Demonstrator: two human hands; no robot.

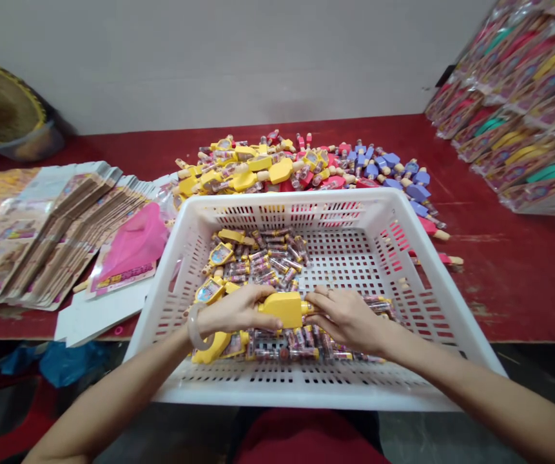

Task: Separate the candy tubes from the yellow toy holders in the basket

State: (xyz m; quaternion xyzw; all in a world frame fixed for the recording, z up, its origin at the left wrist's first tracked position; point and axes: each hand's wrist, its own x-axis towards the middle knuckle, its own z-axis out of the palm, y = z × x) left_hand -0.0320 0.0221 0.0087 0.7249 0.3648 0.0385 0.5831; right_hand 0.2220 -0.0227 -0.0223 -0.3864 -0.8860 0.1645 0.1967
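the left hand [231, 310] clamps a yellow toy [281, 309] over the white basket [296, 198]; the right hand [347, 319] pinches its other end to steady it

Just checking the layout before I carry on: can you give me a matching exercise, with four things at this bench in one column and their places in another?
Things:
1. yellow plastic piece
2. clear bangle
3. stack of printed cards
4. printed plastic packs

Places:
A. far right of the red table
B. on the left wrist
C. between the left hand and right hand
D. left of the white basket

Pairs: 1-C, 2-B, 3-D, 4-A
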